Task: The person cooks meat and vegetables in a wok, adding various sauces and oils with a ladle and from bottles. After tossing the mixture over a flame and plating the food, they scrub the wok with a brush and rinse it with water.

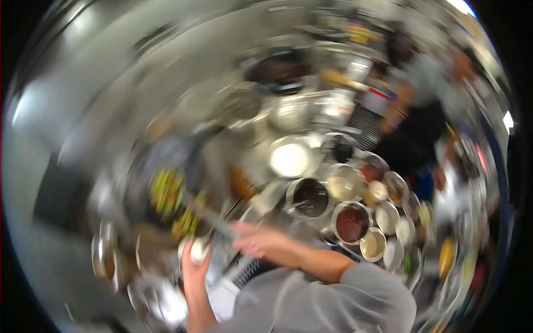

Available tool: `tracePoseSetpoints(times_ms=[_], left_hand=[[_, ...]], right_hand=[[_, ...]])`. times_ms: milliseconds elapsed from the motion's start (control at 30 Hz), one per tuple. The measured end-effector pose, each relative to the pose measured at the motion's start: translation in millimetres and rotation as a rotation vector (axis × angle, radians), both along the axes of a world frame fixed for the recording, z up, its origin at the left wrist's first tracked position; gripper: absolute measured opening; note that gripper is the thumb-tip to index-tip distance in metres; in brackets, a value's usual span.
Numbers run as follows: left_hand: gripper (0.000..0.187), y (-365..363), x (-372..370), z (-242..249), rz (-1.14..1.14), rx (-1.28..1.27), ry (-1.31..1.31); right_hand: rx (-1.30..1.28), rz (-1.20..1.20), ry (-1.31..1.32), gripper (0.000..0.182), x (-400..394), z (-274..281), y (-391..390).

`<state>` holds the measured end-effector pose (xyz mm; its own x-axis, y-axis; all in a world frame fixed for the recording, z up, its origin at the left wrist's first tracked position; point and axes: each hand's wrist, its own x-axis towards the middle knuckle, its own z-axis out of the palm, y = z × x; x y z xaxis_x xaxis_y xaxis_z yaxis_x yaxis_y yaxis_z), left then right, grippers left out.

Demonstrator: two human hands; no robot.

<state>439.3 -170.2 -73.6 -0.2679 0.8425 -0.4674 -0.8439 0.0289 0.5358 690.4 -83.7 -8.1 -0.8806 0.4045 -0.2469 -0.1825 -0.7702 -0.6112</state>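
Note:
My right hand (256,240) is closed around the grey handle of a long-handled metal utensil (208,213), which slants up and left toward the food. Blur hides the utensil's working end. Chopped green and yellow food (166,191) lies in a dark, wide pan-like area at the left, with more green pieces (187,223) closer to me. Below these, my left hand (194,267) has its fingers curled around a white rounded thing (199,251). Whether that is a cloth or a small bowl is too smeared to tell.
Right of my right arm, several round containers crowd together, including one with dark red sauce (351,223) and one with dark liquid (311,198). A bright white-filled pot (290,159) stands behind them. Another person (427,89) stands at the upper right. A metal container (104,255) sits lower left.

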Motion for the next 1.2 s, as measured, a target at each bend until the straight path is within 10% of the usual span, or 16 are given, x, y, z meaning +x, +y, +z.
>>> tracePoseSetpoints(times_ms=[100, 400, 567, 767, 1200], left_hand=[[0.019, -14.5, -31.8, -66.3, -0.045, -0.023, 0.009], [0.018, -50.3, -81.9, -63.7, -0.209, 0.084, 0.032], [0.022, -108.8, -74.5, -61.2, -0.294, -0.08, 0.1], [0.044, -191.5, -45.5, -57.8, -0.61, -0.057, 0.181], [0.03, -339.9, 92.9, -26.9, -1.242, -0.105, 0.065]], right_hand=[[0.064, -0.061, -0.089, 0.059, -23.1, -15.9, -3.1], [-0.351, -0.164, 0.151, 0.072, -22.4, -30.2, -85.0], [-0.287, -0.352, 0.195, 0.046, 16.6, -33.4, -199.1], [-0.075, -0.542, 0.206, 0.053, 66.1, -6.3, -361.5], [-0.104, -1.264, 0.19, 0.052, 101.4, 40.4, -669.0]])
